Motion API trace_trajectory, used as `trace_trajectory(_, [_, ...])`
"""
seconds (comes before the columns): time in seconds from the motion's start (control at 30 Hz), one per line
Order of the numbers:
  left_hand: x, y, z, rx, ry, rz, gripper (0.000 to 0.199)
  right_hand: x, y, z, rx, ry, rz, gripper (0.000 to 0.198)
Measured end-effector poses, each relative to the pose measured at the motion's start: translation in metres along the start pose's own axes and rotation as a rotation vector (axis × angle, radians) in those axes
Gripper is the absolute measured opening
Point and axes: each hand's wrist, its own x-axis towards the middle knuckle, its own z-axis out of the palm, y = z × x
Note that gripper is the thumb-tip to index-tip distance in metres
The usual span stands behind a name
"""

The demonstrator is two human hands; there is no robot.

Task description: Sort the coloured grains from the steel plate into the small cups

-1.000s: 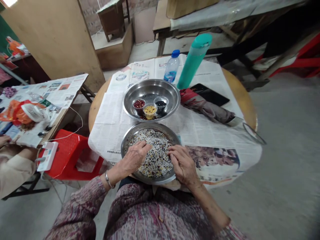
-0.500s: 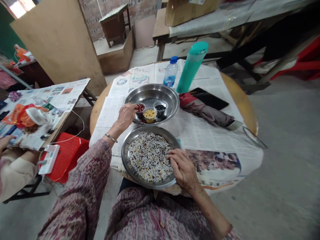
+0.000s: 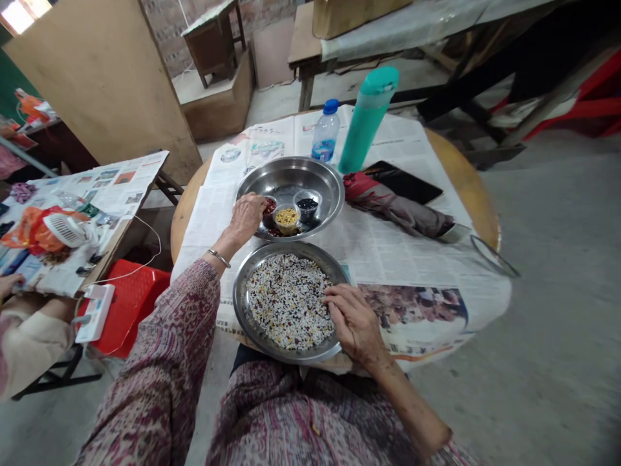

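Note:
My left hand [image 3: 248, 217] is at the left side of the far steel basin [image 3: 291, 166]. Its closed, curled fingers reach the rim of a small clear cup of dark red beans [image 3: 270, 206], partly covering it; what they pinch is hidden. Beside that cup stand a cup of yellow kernels [image 3: 286, 218] and a cup of black beans [image 3: 307, 204]. Loose red beans lie under them. My right hand [image 3: 354, 321] rests over the right rim of the near steel plate [image 3: 241, 312], bent fingers together at the edge of mixed white, yellow, red and black grains [image 3: 290, 301]; its fingertips are unclear.
Newspaper [image 3: 204, 213] covers the round table. Behind the basin stand a water bottle [image 3: 325, 133] and a teal flask [image 3: 367, 121]. A folded umbrella [image 3: 400, 206] and a dark tablet [image 3: 405, 182] lie right. Leftward are a red stool [image 3: 138, 291], a power strip [image 3: 96, 312] and another person's hand [image 3: 10, 283].
The view has shifted slightly, so the table things sit a little higher and further left. My left hand now covers more of the red bean cup. My right hand has barely moved.

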Motion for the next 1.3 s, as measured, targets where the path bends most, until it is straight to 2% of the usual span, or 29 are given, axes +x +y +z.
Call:
trace_trajectory(0.1, [-0.014,0.013,-0.009,-0.046,0.083,0.043,0.02,-0.001,0.001,0.0,0.009,-0.006,0.023,0.019])
trace_trajectory(0.2, [-0.055,0.031,-0.019,-0.132,0.095,0.161,0.02,0.0,0.001,0.0,0.018,-0.008,0.036,0.019])
trace_trajectory(0.3, [-0.118,0.05,-0.02,-0.215,-0.117,0.348,0.022,0.0,0.0,0.0,0.018,-0.004,0.039,0.02])
trace_trajectory(0.4, [-0.178,0.063,-0.013,-0.172,-0.435,0.488,0.024,0.001,-0.001,-0.001,0.024,-0.004,0.055,0.021])
trace_trajectory(0.5, [-0.209,0.069,-0.005,-0.126,-0.649,0.597,0.02,0.0,-0.001,-0.001,0.027,-0.009,0.066,0.022])
trace_trajectory(0.57, [-0.21,0.068,-0.002,-0.071,-0.687,0.606,0.017,0.0,-0.001,-0.001,0.022,-0.013,0.06,0.021])
trace_trajectory(0.63, [-0.201,0.062,0.002,-0.002,-0.637,0.543,0.017,0.0,-0.001,-0.001,0.016,-0.013,0.051,0.021])
trace_trajectory(0.7, [-0.188,0.054,0.005,0.032,-0.501,0.422,0.02,0.0,0.0,-0.001,0.017,-0.011,0.051,0.021])
trace_trajectory(0.8, [-0.175,0.041,0.009,-0.034,-0.245,0.236,0.02,0.0,-0.001,0.0,0.028,0.0,0.061,0.022])
trace_trajectory(0.87, [-0.174,0.037,0.01,-0.065,-0.157,0.139,0.026,0.0,-0.001,0.0,0.035,0.006,0.064,0.022])
trace_trajectory(0.97, [-0.179,0.038,0.012,-0.033,-0.2,0.034,0.058,0.0,0.0,0.0,0.036,0.007,0.065,0.023])
trace_trajectory(1.0, [-0.182,0.04,0.014,-0.032,-0.238,0.022,0.062,0.0,0.001,0.001,0.034,0.009,0.063,0.023])
trace_trajectory(1.03, [-0.184,0.042,0.015,-0.049,-0.275,0.022,0.059,-0.001,0.001,0.001,0.032,0.011,0.061,0.024])
trace_trajectory(1.17, [-0.188,0.055,0.025,-0.209,-0.339,0.075,0.024,-0.001,0.002,0.001,0.033,0.012,0.05,0.029])
trace_trajectory(1.3, [-0.188,0.076,0.032,-0.36,-0.38,0.165,0.019,-0.002,0.003,0.0,0.049,0.014,0.049,0.035])
